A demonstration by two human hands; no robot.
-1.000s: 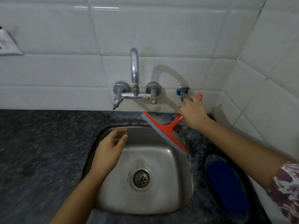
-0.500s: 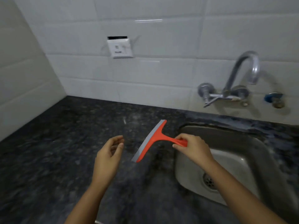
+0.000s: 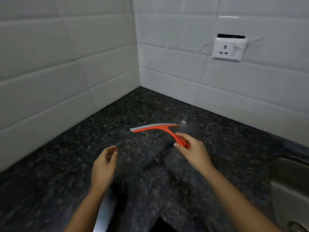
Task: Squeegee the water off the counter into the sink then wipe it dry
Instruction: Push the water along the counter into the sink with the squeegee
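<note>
Right hand (image 3: 192, 148) pinches the red squeegee (image 3: 155, 128) over the surface (image 3: 225, 148), left hand (image 3: 103, 166) open; a light grip risks leaving water short of the sink (image 3: 291, 190) at 3 o'clock.

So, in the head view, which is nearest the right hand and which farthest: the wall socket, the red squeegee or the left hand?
1. Red squeegee: the right hand grips its handle.
2. Left hand: beside it to the left, over the counter, holding nothing.
3. Wall socket: up on the back wall, beyond the counter.
</note>
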